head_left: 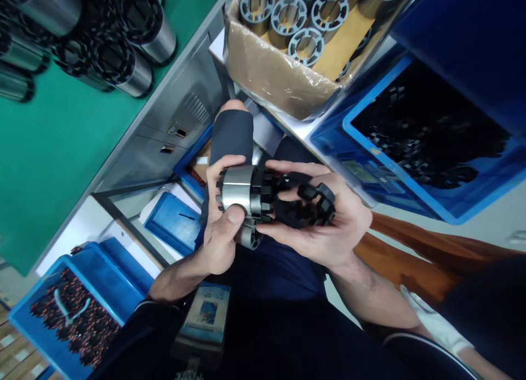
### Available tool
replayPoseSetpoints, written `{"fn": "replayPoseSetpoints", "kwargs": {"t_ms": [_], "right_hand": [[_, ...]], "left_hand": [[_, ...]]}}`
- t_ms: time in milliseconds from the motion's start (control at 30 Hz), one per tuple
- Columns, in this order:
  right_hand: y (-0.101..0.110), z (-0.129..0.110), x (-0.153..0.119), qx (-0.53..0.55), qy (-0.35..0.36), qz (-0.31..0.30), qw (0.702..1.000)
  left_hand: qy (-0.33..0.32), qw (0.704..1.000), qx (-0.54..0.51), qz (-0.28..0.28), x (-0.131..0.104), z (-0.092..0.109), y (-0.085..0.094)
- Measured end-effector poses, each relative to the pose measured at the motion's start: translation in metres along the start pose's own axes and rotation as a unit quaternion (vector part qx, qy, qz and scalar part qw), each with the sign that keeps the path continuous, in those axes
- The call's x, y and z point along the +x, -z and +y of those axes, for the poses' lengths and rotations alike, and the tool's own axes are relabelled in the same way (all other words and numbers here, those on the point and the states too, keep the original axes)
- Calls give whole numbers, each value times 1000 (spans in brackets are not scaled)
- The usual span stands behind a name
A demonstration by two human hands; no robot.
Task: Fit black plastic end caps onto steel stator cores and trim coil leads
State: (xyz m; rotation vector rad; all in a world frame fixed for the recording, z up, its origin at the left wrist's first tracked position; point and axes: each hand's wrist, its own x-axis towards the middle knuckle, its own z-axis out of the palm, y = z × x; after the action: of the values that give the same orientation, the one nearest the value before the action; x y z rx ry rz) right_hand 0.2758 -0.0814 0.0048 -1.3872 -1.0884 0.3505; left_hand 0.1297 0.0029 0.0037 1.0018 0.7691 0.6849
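My left hand is closed around a motor stator core, a silvery metal cylinder lying sideways above my lap. Black toothed plastic shows at both of its ends. My right hand is closed, holding a black slotted plastic ring in the palm; more black plastic sits between its fingers, partly hidden. Its thumb and fingertips reach the right end of the stator core. Just below the held core, a second grey slotted core shows in part; what supports it is hidden.
Several finished-looking cores stand on the green table at left. A cardboard box of bare cores is ahead. At right, a blue bin holds black parts. Another blue bin holds copper-wound parts. A gloved hand is at lower right.
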Motion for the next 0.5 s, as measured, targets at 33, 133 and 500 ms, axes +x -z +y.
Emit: {"fn": "replayPoseSetpoints", "kwargs": {"t_ms": [33,133,500], "right_hand": [[0,0,-1,-3,5,0,1000],[0,3,-2,-18,23,-7,1000],[3,9,-4,-28,72,-4,997]], "left_hand": [[2,1000,5,-4,0,0,2],[-5,1000,30,-5,2,4,5],[-74,994,61,-46,-1,6,10]]}}
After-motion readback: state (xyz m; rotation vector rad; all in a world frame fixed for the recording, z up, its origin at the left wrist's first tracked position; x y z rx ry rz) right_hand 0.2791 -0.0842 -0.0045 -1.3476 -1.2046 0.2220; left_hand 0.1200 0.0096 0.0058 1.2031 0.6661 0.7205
